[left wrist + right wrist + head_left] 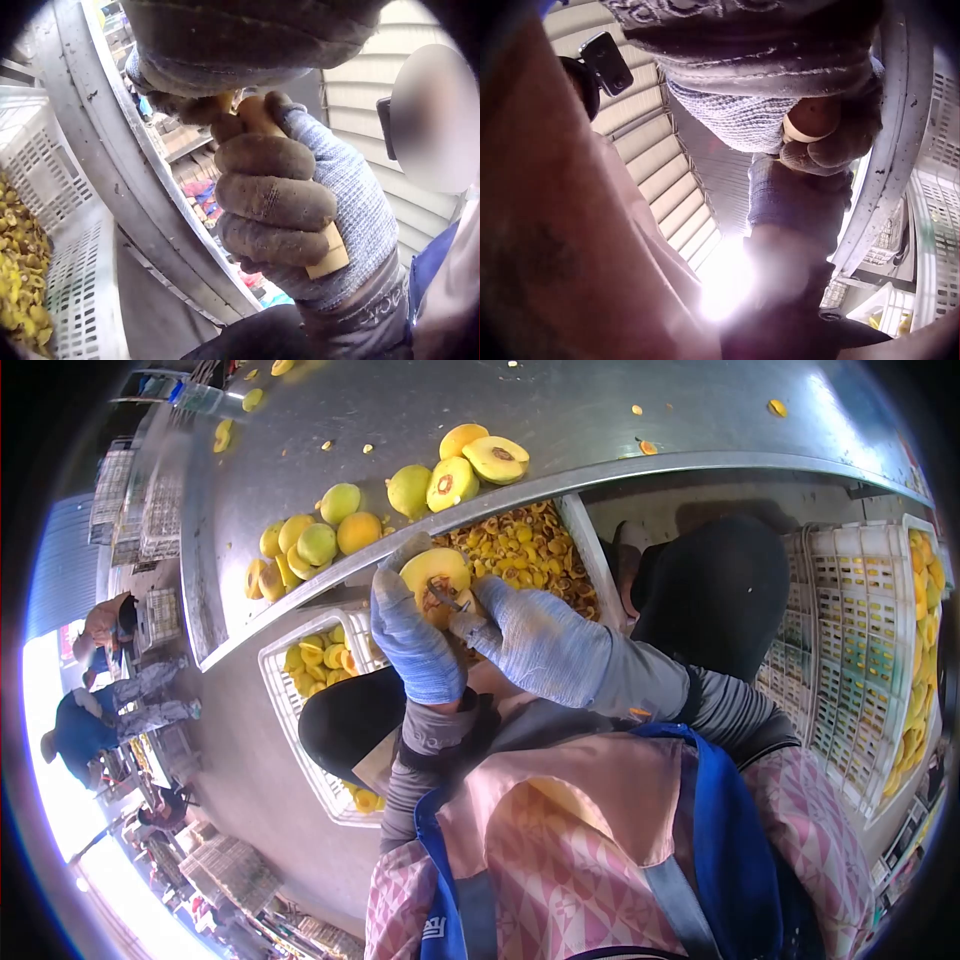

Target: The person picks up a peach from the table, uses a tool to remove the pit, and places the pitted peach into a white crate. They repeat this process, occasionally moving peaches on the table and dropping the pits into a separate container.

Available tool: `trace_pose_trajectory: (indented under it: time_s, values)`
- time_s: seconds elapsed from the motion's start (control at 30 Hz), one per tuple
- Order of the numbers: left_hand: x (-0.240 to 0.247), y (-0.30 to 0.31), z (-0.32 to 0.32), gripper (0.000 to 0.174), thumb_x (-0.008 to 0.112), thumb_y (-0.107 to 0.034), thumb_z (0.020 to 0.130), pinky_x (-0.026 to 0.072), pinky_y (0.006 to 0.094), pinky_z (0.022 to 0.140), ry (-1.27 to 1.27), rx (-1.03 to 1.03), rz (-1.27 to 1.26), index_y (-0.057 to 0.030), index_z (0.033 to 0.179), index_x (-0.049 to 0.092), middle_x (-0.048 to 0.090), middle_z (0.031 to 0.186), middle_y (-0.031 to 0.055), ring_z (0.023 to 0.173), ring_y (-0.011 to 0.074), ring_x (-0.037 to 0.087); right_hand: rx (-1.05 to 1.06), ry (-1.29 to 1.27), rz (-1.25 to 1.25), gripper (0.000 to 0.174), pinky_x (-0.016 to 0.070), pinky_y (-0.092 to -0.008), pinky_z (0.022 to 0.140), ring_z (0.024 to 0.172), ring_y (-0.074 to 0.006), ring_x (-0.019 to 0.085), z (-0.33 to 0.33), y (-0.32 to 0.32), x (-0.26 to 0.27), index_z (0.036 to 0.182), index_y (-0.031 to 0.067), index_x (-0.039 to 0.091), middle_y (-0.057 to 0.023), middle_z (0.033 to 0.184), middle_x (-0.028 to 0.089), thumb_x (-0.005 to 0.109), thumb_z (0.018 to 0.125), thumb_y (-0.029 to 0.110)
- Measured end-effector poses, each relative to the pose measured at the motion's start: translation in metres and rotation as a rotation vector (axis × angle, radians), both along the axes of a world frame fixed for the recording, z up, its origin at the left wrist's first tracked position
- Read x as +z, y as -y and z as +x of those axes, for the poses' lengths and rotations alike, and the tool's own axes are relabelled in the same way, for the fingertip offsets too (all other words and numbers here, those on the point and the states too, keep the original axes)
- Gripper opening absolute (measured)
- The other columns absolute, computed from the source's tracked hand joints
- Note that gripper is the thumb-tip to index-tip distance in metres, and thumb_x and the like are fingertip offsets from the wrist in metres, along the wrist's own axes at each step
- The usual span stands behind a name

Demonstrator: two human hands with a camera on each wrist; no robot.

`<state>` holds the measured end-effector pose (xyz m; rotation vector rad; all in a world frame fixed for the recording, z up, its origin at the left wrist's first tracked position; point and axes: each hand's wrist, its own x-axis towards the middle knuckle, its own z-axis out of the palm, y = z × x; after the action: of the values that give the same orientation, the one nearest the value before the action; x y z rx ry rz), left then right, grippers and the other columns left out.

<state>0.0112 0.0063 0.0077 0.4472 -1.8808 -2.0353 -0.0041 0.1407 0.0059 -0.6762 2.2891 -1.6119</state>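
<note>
Scooping the pit [437,587] from a peach half [430,565] over the crate [588,555] by the surface [420,410] edge. Left hand [412,640] curled round it, right hand [535,640] gripping the wooden tool [335,259]. Next, likely: twisting gently to pop the pit free.

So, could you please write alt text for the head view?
The gloved left hand holds a yellow peach half; the gloved right hand presses a small tool into it. More peaches lie on the metal table.
</note>
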Motion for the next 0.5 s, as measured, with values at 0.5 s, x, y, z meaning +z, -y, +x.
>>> trace_pose_trajectory:
  time_s: [0.5]
  values:
    - [-0.006,0.004,0.001,0.055,0.04,-0.045,0.101,0.0518,0.0352,0.089,-0.129,-0.058,-0.295,0.0017,0.125,0.056,0.063,0.113,0.0149,0.098,0.0219,0.063,0.202,0.266,-0.273,0.039,0.0497,-0.0418,0.066,0.076,-0.0378,0.064,-0.013,-0.007,0.008,0.097,-0.0003,0.06,-0.0227,0.078,0.064,0.052,0.098,0.038]
